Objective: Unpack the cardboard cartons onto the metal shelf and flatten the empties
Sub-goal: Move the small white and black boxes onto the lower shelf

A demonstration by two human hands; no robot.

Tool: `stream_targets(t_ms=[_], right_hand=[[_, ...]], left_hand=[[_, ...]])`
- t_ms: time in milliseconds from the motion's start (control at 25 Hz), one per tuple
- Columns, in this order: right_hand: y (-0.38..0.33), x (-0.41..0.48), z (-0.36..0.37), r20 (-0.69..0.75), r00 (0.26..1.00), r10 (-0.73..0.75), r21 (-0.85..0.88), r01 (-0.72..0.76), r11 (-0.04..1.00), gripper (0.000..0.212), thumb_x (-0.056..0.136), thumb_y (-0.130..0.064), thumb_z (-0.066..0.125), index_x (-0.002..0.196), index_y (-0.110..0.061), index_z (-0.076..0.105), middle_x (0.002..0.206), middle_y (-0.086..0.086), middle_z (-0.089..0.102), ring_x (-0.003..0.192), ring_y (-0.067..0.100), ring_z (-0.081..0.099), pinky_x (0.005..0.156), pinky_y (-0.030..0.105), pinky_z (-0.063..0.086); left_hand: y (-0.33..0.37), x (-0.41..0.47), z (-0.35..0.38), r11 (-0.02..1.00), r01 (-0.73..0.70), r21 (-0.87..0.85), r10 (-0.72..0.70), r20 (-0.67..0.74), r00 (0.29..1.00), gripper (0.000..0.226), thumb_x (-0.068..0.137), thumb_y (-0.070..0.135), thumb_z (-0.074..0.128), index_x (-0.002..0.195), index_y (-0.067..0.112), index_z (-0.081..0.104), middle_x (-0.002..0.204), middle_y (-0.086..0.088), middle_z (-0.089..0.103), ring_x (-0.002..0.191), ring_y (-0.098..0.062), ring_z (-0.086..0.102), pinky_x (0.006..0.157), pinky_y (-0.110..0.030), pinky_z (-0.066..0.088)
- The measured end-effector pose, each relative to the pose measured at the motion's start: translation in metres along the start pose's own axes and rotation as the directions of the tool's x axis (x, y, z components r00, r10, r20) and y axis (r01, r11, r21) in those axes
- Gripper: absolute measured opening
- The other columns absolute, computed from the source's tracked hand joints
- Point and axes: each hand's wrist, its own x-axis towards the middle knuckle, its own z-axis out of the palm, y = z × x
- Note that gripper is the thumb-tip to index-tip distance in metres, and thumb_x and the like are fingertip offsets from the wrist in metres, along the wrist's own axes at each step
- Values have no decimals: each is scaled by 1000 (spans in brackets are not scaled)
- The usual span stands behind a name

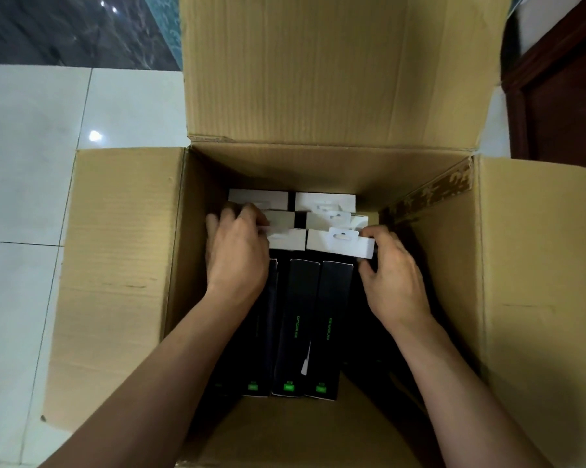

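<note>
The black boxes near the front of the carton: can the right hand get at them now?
Probably yes. The carton is open, the black boxes lie uncovered, and the right hand is just above them.

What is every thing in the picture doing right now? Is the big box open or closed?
Cardboard carton: open, all flaps folded out, still holding boxes.
White boxes: stacked at the far end inside the carton.
Black boxes: packed side by side inside, nearer the person.
Left hand: inside the carton, grip on the white boxes' left side.
Right hand: inside, grip on their right side.
</note>
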Motion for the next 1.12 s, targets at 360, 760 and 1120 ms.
stream_targets(t_ms=[360, 760, 1120], right_hand=[[-21, -12, -42, 49, 998, 47, 178, -55, 982, 41, 93, -10, 66, 123, -34, 49, 124, -10, 58, 99, 11, 59, 66, 16, 41], [-63, -39, -103, -65, 998, 16, 297, 4, 955, 39, 91, -22, 73, 120, -31, 48, 128, -8, 61, 114, 13, 58, 85, 31, 54], [-97, -76, -164, -191, 982, 3, 350, 65, 934, 34, 87, -25, 72, 113, -29, 51, 115, -9, 64, 104, 16, 60, 77, 25, 49]], left_hand=[[5, -24, -30, 962, -114, -250, 105, -51, 993, 8, 101, 10, 48, 104, 16, 52, 106, -4, 60, 96, -20, 51, 81, -32, 37], [29, -65, -95, 937, -111, -331, 91, -74, 993, 7, 103, 21, 51, 109, 24, 52, 112, 2, 55, 105, -17, 48, 78, -32, 40], [58, -100, -158, 910, -155, -385, 109, -138, 984, 10, 100, 25, 55, 109, 30, 53, 116, 3, 58, 112, -21, 51, 86, -46, 53]])
